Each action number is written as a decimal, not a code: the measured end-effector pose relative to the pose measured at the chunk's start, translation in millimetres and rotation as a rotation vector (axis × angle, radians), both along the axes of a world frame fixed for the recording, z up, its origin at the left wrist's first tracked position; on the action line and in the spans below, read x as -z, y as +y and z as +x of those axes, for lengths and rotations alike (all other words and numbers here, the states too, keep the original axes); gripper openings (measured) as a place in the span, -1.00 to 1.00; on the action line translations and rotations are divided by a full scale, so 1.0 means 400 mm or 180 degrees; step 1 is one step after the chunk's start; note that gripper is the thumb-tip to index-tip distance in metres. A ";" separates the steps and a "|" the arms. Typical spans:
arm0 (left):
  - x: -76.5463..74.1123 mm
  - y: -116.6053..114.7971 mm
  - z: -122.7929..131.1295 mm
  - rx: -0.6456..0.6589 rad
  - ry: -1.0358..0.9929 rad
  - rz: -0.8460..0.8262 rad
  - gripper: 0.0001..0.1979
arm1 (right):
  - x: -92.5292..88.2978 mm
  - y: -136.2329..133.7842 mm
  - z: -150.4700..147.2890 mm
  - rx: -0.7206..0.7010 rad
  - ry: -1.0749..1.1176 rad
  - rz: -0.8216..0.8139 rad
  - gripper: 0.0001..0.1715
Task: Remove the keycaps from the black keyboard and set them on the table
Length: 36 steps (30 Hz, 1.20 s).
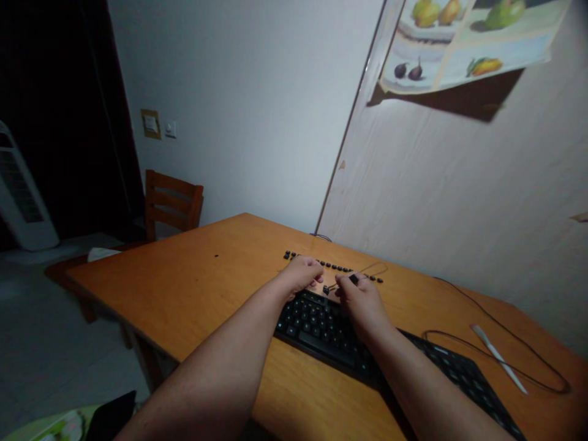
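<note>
A black keyboard (312,327) lies near the front edge of the wooden table, with part of its top row hidden by my hands. My right hand (362,300) is closed around a wire keycap puller (353,278) with a black middle; one wire loop sticks out to the far right. At the puller's near-left wire end is a small black keycap (326,289). My left hand (302,272) hovers over the keyboard's back left, its fingers loosely bent and slightly apart, close to that keycap. Nothing shows between them.
Loose keycaps (340,267) stand in a row behind the keyboard, partly hidden by my left hand. One small dark piece (216,255) lies farther left. At right are a white-handled brush (500,358) and a black cable (519,349). A wooden chair (173,202) stands beyond the table.
</note>
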<state>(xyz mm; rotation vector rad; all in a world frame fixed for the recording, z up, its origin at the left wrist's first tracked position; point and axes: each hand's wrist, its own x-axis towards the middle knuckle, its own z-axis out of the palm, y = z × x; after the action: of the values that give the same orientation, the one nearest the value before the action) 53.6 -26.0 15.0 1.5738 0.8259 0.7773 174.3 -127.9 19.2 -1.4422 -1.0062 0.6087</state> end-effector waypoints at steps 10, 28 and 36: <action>-0.020 -0.035 -0.001 0.0545 -0.0201 0.0213 -0.79 | 0.001 -0.004 -0.002 -0.0036 -0.0149 0.0592 -0.59; -0.037 -0.033 -0.017 0.0682 -0.0695 -0.0324 -0.55 | -0.025 -0.012 0.036 -0.0082 -0.3310 -0.0052 -0.67; -0.029 -0.002 -0.011 0.0027 -0.0556 -0.0279 -0.62 | -0.053 0.004 0.037 -0.0083 -0.3678 -0.0372 -0.73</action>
<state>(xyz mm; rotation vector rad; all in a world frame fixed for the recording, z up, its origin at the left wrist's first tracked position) 49.1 -26.9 26.6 1.4094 0.7159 0.8483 189.1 -126.2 40.5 -1.9040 -1.8804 -0.2445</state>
